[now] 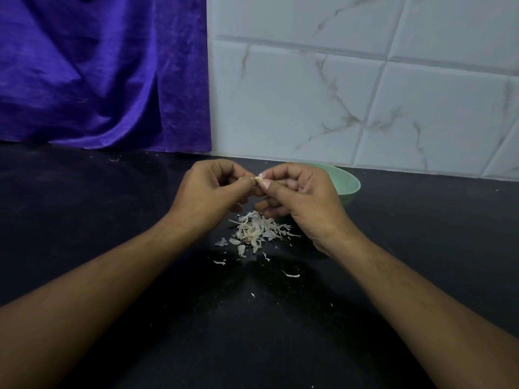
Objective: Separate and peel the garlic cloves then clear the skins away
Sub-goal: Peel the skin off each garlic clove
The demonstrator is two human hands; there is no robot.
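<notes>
Head view: the thumb and forefinger of the left hand [207,192] and those of the right hand [303,197] meet tip to tip and pinch one small pale garlic clove [259,179] between them. The other fingers of both hands are curled inward. The clove is held in the air straight above the pile of skins [257,231], clear of it.

The pile is a loose heap of thin, papery, off-white shreds and curled flakes, lying on the countertop [112,220] under the hands. A few stray flakes [291,275] lie nearer the person than the pile, well apart from one another. Both bare forearms come in from the lower corners and close in on either side of the pile.

Beyond the pile and to its right stands a pale green bowl [346,182], round and smooth, half hidden behind the right hand; what it holds cannot be seen.

The countertop is black, flat and faintly speckled, with a dull sheen and fine crumbs scattered on it. Left and right of the pile it runs bare to the edges of the view.

Behind the pile, to the right, the counter ends at a wall of large white tiles [365,94] with grey marble veining and dark grout lines. Behind and to the left hangs a purple cloth [98,74], velvety and deeply folded, its hem touching the counter.
</notes>
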